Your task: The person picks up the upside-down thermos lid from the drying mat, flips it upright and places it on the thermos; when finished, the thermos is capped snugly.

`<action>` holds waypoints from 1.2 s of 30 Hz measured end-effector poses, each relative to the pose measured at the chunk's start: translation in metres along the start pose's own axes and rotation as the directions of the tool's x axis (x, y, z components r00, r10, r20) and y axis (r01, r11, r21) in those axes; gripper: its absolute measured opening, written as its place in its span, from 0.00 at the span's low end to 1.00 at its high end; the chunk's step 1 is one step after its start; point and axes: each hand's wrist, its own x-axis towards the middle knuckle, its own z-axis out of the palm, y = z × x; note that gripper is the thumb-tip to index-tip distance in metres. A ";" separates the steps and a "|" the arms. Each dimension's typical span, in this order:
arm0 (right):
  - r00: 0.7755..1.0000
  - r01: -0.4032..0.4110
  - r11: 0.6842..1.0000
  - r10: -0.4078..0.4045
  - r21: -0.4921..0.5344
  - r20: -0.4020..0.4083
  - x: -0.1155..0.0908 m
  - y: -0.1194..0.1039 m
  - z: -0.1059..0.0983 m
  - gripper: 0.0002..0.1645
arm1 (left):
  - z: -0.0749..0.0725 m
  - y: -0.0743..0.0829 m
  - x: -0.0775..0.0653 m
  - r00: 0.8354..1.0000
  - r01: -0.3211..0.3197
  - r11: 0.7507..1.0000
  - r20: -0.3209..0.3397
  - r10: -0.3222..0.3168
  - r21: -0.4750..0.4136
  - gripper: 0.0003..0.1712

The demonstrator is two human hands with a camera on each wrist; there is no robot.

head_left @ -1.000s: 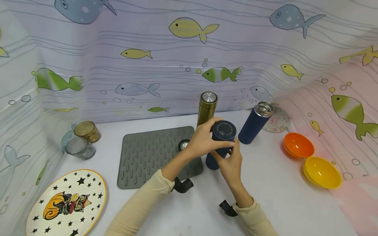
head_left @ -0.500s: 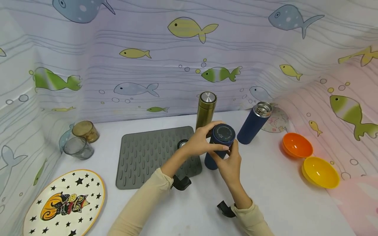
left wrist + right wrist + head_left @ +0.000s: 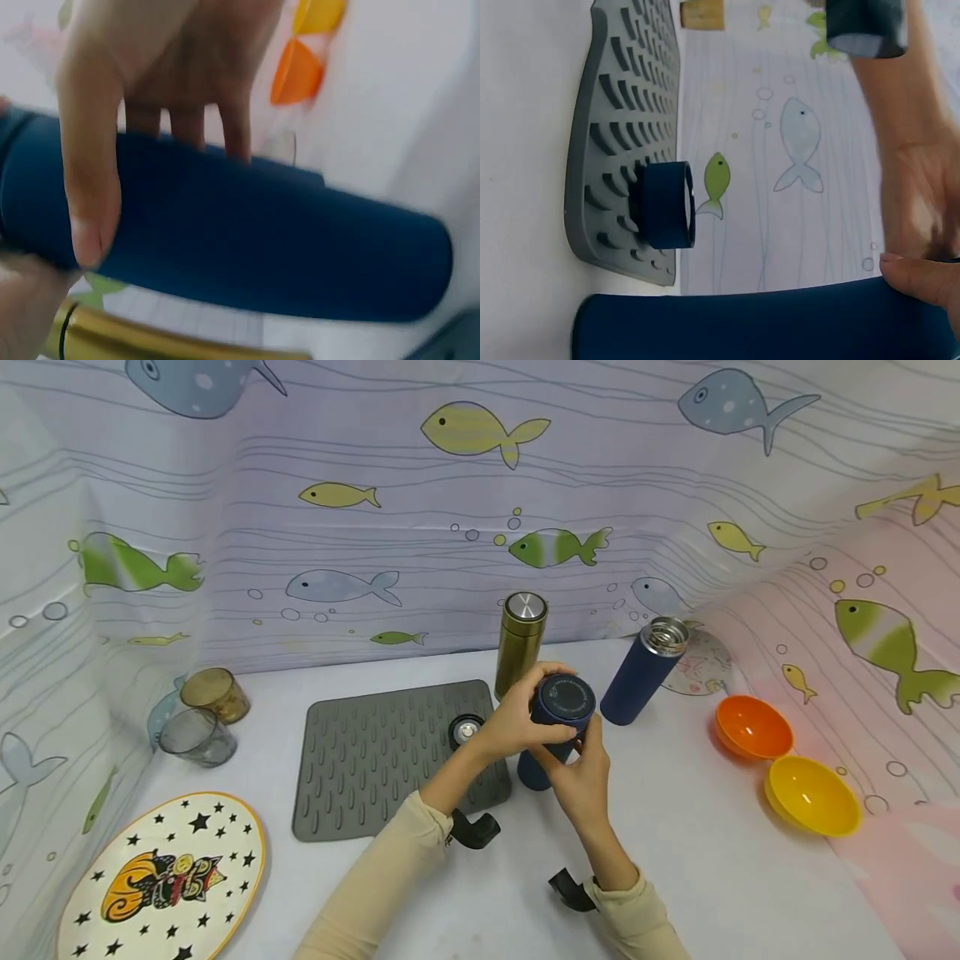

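Observation:
Both hands hold a dark blue thermos flask (image 3: pixel 537 772) upright at the middle of the table. My left hand (image 3: pixel 517 720) grips it near the top, its thumb across the front. Lower down, my right hand (image 3: pixel 588 777) holds the flask's right side, with thumb and fingers around it. The round dark top carries small printed markings. In the left wrist view, a thumb lies across the blue flask (image 3: pixel 247 232), and other fingers reach behind it. A blue lid (image 3: pixel 666 205) stands on the grey ridged mat (image 3: pixel 375 768), just left of the flask.
A gold flask (image 3: pixel 521 643) stands behind my left hand. An uncapped navy flask (image 3: pixel 637 681) is to the right. Farther right sit orange (image 3: pixel 752 727) and yellow (image 3: pixel 813 797) bowls. Two tinted glasses (image 3: pixel 213 693) and a cat-patterned plate (image 3: pixel 161 877) are at the left.
The left forearm and wrist have shifted slightly right, showing more of the lid on the mat. Both hands stay on the blue flask, whose top sits slightly lower in view than a second ago.

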 end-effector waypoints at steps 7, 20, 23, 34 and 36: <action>1.000 -0.020 1.000 0.020 0.019 0.008 0.001 -0.001 0.001 0.41 | -0.005 0.000 -0.001 1.000 0.022 0.997 0.004 -0.022 0.071 0.50; 0.998 -0.047 0.999 0.047 0.012 0.034 0.001 -0.001 0.000 0.42 | -0.008 -0.001 -0.001 0.999 0.012 0.999 0.051 -0.014 0.041 0.51; 0.998 -0.046 0.999 0.045 0.013 0.039 0.001 -0.001 0.000 0.41 | -0.007 -0.001 -0.001 1.000 0.013 0.995 0.015 -0.015 0.098 0.52; 0.998 -0.049 0.999 0.048 0.011 0.046 0.001 -0.001 0.000 0.43 | -0.007 -0.001 -0.002 1.000 -0.015 0.998 -0.002 0.015 0.056 0.44; 0.997 -0.054 0.998 0.054 0.012 0.050 0.000 -0.001 0.000 0.44 | -0.007 0.000 -0.002 1.000 -0.022 0.998 0.007 0.022 0.050 0.47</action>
